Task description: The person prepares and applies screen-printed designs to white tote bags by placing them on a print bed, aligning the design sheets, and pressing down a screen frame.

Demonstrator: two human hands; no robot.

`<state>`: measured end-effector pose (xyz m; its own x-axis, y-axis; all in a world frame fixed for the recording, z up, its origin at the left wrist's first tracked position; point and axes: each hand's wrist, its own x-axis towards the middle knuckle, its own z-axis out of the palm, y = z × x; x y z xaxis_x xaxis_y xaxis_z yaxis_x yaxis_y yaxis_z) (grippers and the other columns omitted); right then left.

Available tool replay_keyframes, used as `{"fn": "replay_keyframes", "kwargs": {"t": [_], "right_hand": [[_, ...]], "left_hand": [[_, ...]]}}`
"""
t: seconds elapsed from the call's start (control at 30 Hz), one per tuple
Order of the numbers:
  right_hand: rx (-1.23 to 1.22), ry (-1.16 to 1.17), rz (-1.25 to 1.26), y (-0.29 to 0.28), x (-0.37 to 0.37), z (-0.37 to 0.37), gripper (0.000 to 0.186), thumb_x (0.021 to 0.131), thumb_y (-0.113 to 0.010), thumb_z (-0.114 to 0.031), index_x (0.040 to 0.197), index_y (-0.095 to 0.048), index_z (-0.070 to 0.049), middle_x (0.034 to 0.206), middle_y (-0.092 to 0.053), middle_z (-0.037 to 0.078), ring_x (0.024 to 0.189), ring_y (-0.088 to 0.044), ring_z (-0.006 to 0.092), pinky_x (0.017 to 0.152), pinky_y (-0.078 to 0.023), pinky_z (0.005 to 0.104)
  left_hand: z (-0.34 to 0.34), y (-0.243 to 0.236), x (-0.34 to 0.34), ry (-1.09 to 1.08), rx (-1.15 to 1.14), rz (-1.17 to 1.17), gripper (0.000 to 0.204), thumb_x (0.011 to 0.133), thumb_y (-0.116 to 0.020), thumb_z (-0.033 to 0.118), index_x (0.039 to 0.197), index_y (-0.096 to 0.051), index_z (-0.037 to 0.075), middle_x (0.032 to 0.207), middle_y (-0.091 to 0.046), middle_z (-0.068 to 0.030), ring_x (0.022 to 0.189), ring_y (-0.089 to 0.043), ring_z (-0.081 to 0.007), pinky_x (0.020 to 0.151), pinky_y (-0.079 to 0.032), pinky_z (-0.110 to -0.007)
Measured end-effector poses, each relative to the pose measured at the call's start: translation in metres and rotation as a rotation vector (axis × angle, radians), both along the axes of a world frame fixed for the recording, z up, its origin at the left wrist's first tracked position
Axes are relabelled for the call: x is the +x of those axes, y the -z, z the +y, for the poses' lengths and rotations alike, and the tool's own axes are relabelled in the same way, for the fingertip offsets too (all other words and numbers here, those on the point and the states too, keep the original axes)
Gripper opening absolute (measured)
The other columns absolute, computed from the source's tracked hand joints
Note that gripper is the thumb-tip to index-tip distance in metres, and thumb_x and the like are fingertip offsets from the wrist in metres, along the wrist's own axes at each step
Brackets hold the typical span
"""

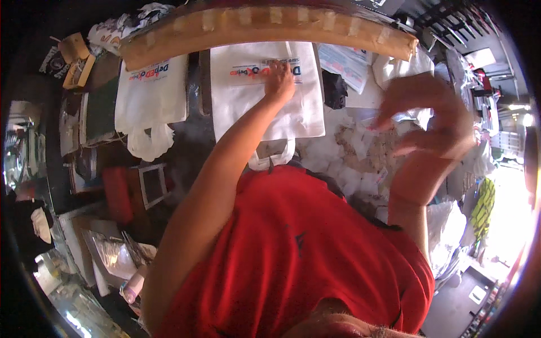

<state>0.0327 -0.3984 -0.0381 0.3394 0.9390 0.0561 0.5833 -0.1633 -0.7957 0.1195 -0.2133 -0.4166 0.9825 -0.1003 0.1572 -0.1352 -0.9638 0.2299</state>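
My left hand (279, 81) rests on a printed clear film strip (248, 78) on a white cloth bag (265, 115), its fingers bent and slightly apart at the lettering. The bag lies flat, handle toward me. My right hand (422, 115) is raised to the right of the bag, blurred, fingers curved and apart, with nothing visible in it. Another printed white bag (149, 96) lies at the left, its handle hanging down. Printed sheets (341, 62) lie to the right of the middle bag, beside a dark crumpled item (335, 90).
A long tan bar (265, 28) crosses above the bags. An open cardboard box (76, 59) sits at the upper left. Plastic-wrapped bundles (442, 236) are at the lower right, wooden boards (132, 191) at the left, and pale scraps (349, 152) below the work surface.
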Motion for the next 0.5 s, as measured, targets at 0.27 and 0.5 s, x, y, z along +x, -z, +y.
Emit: {"fn": "replay_keyframes", "kwargs": {"t": [0.27, 0.5], "right_hand": [[-0.07, 0.569, -0.708, -0.061, 0.03, 0.018, 0.021, 0.082, -0.07, -0.019, 0.09, -0.066, 0.0, 0.084, -0.066, 0.01, 0.077, -0.063, 0.0241, 0.068, -0.049, 0.0378], [-0.116, 0.626, -0.821, -0.055, 0.053, 0.041, 0.021, 0.081, -0.072, -0.022, 0.086, -0.066, -0.002, 0.077, -0.063, 0.01, 0.072, -0.061, 0.0253, 0.064, -0.048, 0.0381]], "left_hand": [[0.029, -0.007, 0.008, 0.075, -0.083, 0.052, 0.042, 0.085, -0.061, 0.025, 0.124, -0.055, 0.01, 0.128, -0.048, -0.0179, 0.124, -0.044, -0.0361, 0.097, -0.042, -0.052], [0.034, 0.0, -0.004, 0.103, -0.15, -0.008, 0.047, 0.081, -0.068, 0.026, 0.124, -0.056, 0.01, 0.131, -0.048, -0.0161, 0.124, -0.043, -0.0358, 0.101, -0.037, -0.05]]}}
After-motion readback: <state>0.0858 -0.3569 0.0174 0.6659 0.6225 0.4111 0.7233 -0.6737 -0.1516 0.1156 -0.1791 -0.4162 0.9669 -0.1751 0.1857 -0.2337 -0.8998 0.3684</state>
